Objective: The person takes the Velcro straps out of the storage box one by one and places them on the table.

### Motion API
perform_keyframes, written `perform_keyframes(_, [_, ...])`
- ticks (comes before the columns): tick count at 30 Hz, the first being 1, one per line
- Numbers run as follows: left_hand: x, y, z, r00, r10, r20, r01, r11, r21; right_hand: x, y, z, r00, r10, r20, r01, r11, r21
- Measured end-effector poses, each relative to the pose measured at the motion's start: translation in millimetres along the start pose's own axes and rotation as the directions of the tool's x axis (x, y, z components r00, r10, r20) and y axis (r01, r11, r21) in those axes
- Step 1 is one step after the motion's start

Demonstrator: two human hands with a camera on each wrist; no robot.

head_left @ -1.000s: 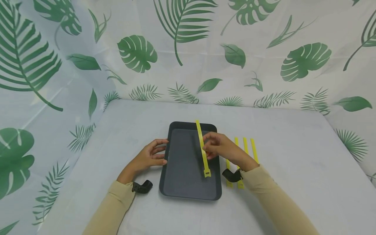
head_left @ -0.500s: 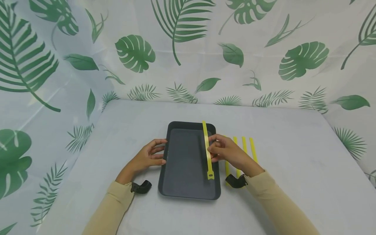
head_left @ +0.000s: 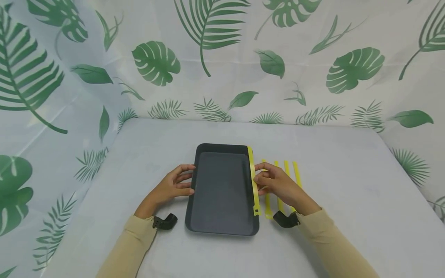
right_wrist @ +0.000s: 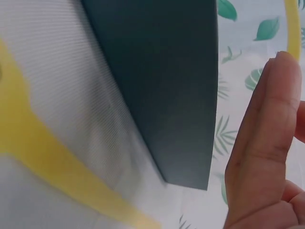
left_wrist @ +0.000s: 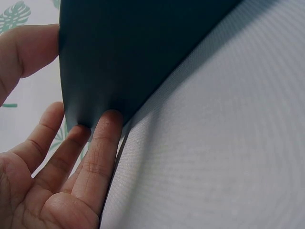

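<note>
A dark grey rectangular tray lies on the white cloth in front of me. Against its left side rests my left hand, fingers spread; in the left wrist view fingertips touch the outer wall. My right hand pinches a yellow hook-and-loop cable tie near its middle. That tie stands lengthwise along the tray's right rim, slotted end toward me; whether it touches the rim I cannot tell. In the right wrist view only part of the tie shows above the fingers.
Several more yellow cable ties lie side by side on the cloth right of the tray, partly hidden beneath my right hand and wrist camera. A leaf-printed white curtain rises behind and at both sides.
My right hand has carried the cable tie rightward, from above the tray's inside to its right rim. My left hand stays at the tray's left side.
</note>
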State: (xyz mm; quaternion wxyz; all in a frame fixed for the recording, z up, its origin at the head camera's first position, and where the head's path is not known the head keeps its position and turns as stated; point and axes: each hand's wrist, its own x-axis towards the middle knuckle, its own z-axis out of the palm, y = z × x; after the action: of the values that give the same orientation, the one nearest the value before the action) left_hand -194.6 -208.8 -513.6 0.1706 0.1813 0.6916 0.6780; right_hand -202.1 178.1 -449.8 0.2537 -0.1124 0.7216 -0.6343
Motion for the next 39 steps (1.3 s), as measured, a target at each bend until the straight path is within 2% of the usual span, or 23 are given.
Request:
perform_keyframes(12, [-0.9,0.7,-1.9,1.000,0.006,-0.006,-0.006,1.000,0.023,-16.7,5.9,-9.5,1.000,-0.018,0.007,0.017,0.999,0.051])
perform_keyframes(20, [-2.0,1.8,-1.7,1.000,-0.014,-0.006,0.014,1.000,0.007,-26.8,9.8,-17.9,1.000,-0.010,-0.026,0.011,1.000,0.027])
perform_keyframes(30, [-1.9,1.3,-0.4,1.000,0.019,0.002,-0.019,1.000,-0.006,-37.0,11.4,-27.6,0.999,-0.016,-0.047,0.019,0.999,0.049])
perform_keyframes(39, [-0.6,2.5,1.9,1.000,0.020,0.009,-0.020,1.000,-0.012,-47.0,17.6,-39.6,0.997,-0.014,-0.072,0.015,1.000,0.009])
